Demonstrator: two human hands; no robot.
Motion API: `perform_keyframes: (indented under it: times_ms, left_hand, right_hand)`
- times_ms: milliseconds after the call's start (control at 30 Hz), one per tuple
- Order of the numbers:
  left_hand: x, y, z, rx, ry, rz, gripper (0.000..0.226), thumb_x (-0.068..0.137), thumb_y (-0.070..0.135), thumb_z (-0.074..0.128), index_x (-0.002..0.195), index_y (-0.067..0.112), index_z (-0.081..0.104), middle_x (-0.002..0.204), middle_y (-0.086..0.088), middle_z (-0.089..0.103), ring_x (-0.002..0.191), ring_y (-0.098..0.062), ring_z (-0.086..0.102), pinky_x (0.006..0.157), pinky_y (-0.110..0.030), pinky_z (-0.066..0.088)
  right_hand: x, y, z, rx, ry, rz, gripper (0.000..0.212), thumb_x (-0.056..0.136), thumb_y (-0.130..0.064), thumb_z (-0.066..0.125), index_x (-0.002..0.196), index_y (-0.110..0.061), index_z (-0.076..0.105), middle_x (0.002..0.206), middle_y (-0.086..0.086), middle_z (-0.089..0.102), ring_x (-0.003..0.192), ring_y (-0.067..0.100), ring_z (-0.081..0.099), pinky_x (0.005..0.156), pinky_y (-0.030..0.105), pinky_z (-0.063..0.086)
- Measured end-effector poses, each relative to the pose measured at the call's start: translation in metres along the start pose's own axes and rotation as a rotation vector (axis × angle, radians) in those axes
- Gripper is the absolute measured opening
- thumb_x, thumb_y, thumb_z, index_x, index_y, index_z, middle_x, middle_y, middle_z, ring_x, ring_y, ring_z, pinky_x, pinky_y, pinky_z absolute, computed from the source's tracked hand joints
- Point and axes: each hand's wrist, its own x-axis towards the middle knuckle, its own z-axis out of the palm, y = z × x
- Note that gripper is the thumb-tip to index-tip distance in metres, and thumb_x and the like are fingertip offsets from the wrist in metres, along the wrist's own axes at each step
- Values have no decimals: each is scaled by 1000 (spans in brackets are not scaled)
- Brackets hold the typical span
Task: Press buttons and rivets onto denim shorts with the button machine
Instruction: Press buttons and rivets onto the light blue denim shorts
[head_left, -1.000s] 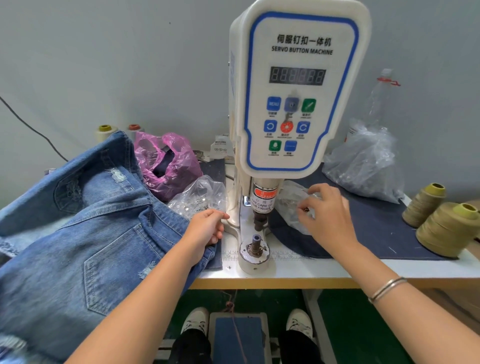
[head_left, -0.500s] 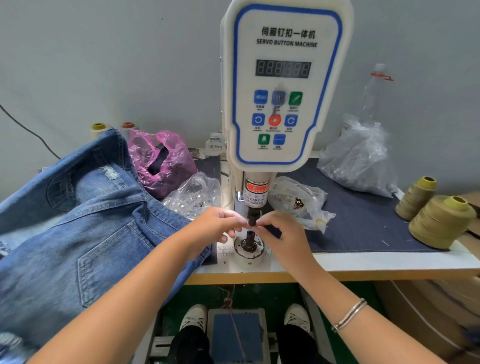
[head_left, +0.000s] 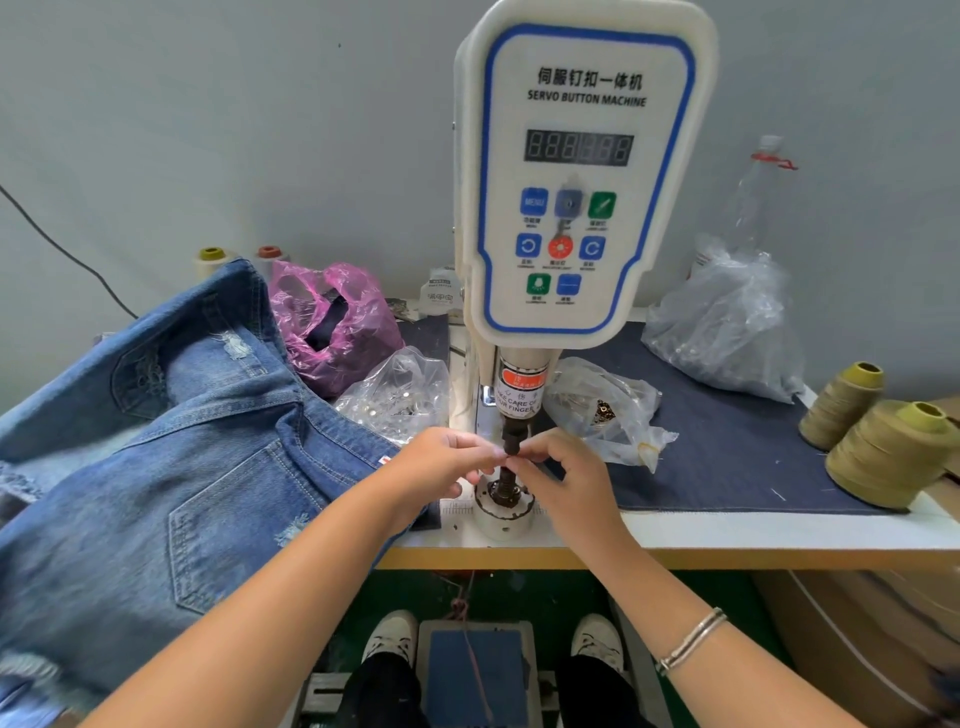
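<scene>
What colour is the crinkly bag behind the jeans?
Pink. The crinkly plastic bag is see-through pink with something dark inside, seen in the head view.

My button machine (head_left: 582, 171) reads "SERVO BUTTON MACHINE" under Chinese characters, one blue key (head_left: 534, 201) says "MENU", and its ram label (head_left: 521, 395) warns "TAKE CARE OF YOUR FINGER".

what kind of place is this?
Likely a garment workshop's finishing station: a servo button machine on the bench, denim shorts piled beside it, and large thread cones at the right.
</scene>
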Motion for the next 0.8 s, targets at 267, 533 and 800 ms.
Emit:
perform_keyframes:
  times_ms: [267, 533, 800]
  left_hand:
    - [1, -4, 9, -214, -5, -40, 21, 84, 28, 71, 64, 25, 76, 64, 9, 56, 55, -2, 47, 53, -17, 39]
    - [0, -7, 10, -292, -43, -75, 23, 84, 27, 72, 61, 25, 76, 64, 10, 57, 56, -1, 47, 53, -16, 37]
    - [-5, -2, 1, -303, -108, -132, 12, 81, 29, 72, 75, 22, 79, 73, 8, 63, 65, -4, 50, 55, -17, 39]
  right_hand:
    - [-8, 13, -6, 197, 51, 126, 22, 83, -9, 69, 90, -29, 60, 86, -10, 63, 85, -2, 56, 76, 6, 42]
    - [-15, 47, -11, 128, 137, 201, 32, 85, -7, 67, 91, -38, 57, 88, -10, 65, 86, -3, 57, 73, 6, 42]
    - [-13, 56, -6, 56, 121, 178, 25, 83, -10, 70, 95, -29, 59, 88, -9, 63, 86, 2, 58, 75, 9, 44]
